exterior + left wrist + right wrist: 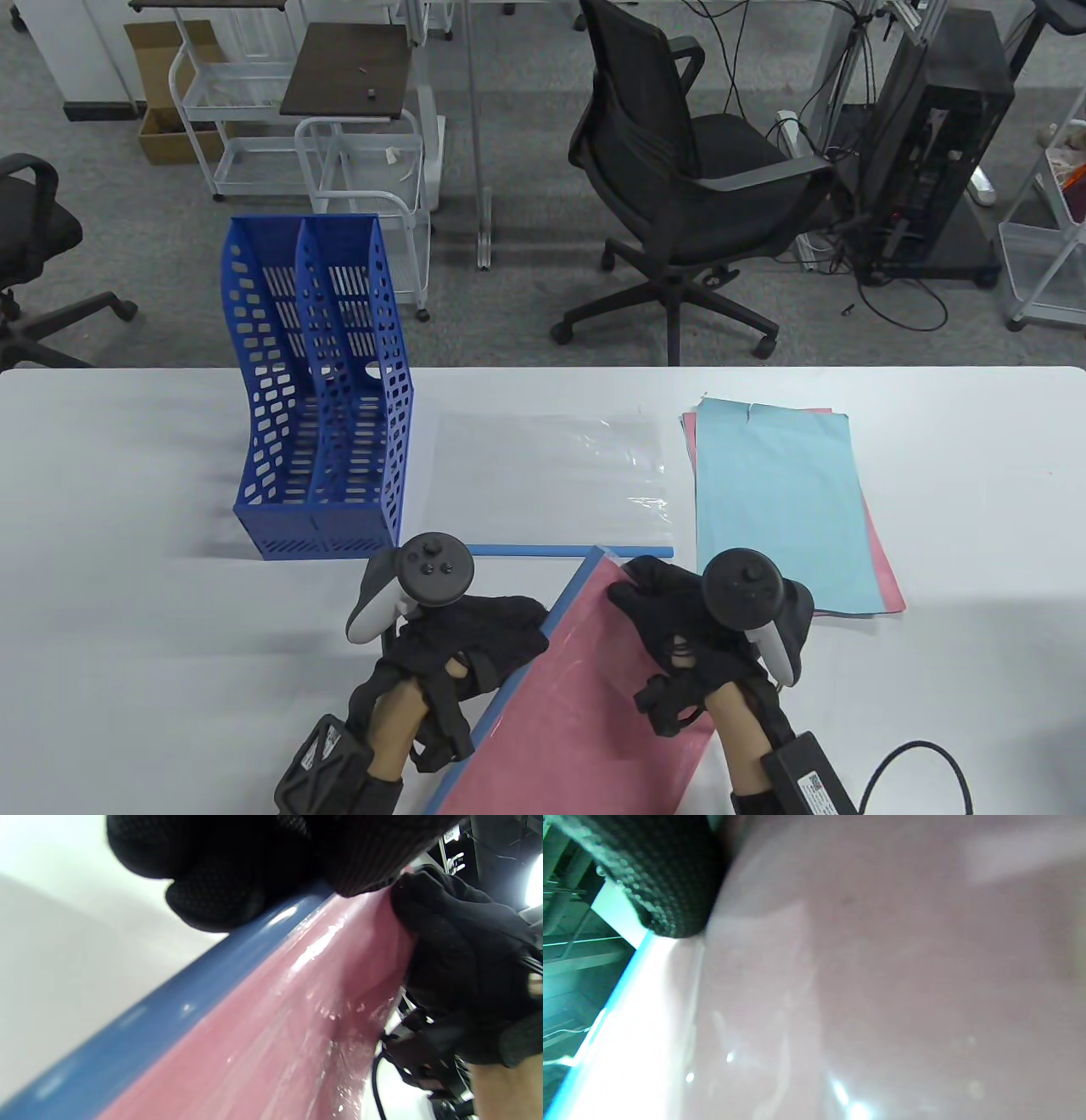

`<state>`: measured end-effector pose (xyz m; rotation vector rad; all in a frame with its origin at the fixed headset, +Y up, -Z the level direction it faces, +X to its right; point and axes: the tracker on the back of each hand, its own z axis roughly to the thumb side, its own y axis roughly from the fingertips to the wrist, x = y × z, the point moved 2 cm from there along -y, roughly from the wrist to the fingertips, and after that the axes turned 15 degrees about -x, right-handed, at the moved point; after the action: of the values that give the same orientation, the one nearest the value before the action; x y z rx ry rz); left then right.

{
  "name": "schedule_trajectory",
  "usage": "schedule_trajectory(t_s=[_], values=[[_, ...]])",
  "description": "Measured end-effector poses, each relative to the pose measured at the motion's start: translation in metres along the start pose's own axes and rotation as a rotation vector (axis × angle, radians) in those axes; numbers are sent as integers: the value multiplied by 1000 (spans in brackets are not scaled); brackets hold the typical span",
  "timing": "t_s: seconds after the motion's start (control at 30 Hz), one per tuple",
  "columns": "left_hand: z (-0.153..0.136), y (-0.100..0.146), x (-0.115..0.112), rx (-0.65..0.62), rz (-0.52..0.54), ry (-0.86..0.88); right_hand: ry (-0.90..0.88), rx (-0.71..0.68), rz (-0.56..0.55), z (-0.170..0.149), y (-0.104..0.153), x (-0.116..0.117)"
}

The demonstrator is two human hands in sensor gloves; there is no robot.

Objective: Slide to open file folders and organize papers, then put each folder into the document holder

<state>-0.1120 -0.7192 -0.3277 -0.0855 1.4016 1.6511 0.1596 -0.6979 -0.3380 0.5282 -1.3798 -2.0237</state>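
- Two gloved hands are working at the near edge of the white table (127, 475), both on one pink-filled folder (585, 705) that is lying at a slant between them.
- The left hand (462, 641) is curling its fingers (212, 899) over the folder's blue slide bar (543, 632); in the left wrist view the fingertips are wrapping round the bar's upper end.
- The right hand (679, 628) is gripping the folder's top right corner, fingers bent onto the pink sheet; the right wrist view is showing one fingertip (666, 882) against the glossy cover, the rest blurred.
- The folder's far corner is just touching a second, clear folder (547, 475) that is lying flat mid-table, its own blue bar (526, 551) running along its near edge.
- To the right, a stack of papers (780, 501) is lying flat, light blue on top with pink edges showing underneath.
- To the left, the blue perforated document holder (322, 399) is standing upright beside the clear folder, open side facing up; I am seeing nothing in its two compartments.
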Motion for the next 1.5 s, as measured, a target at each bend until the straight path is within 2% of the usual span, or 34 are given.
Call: schedule_trajectory(t_s=[0.1, 0.17, 0.27, 0.4, 0.53, 0.6, 0.7, 0.8, 0.87, 0.9, 1.0, 1.07, 1.2, 1.3, 1.37, 1.5], values=[[-12, 0, -4, 16, -41, 64, 28, -8, -5, 3, 0, -2], [-25, 0, -13, 46, -166, 204, 31, -52, -22, 9, 0, -6], [-37, -2, -28, 55, -278, 308, -19, -125, -93, 19, 3, -15], [-37, -8, -41, 22, -336, 343, -26, -235, -174, 37, 7, -24], [-29, -11, -42, -52, -343, 369, 64, -328, -263, 55, 14, -32], [-23, -11, -36, -94, -300, 316, 97, -341, -272, 63, 15, -36], [-21, -5, -20, -100, -206, 255, 253, -313, -331, 71, 21, -45], [-24, 10, 11, -186, -9, 320, 361, -258, -402, 67, 27, -63], [-25, 27, 37, -247, 190, 344, 328, -215, -416, 58, 27, -69], [-25, 39, 52, -286, 322, 357, 291, -201, -411, 52, 26, -71], [-22, 74, 88, -367, 700, 344, 210, -157, -360, 39, 21, -63], [-21, 105, 110, -389, 990, 250, 197, -146, -328, 34, 17, -54], [-24, 143, 135, -437, 1329, 193, 254, -139, -231, 26, 12, -33], [-29, 161, 148, -434, 1478, 157, 327, -121, -91, 18, 7, -9], [-34, 167, 151, -418, 1527, 147, 388, -115, -26, 13, 5, 6], [-46, 171, 152, -396, 1598, 171, 442, -117, 25, 6, 5, 22]])
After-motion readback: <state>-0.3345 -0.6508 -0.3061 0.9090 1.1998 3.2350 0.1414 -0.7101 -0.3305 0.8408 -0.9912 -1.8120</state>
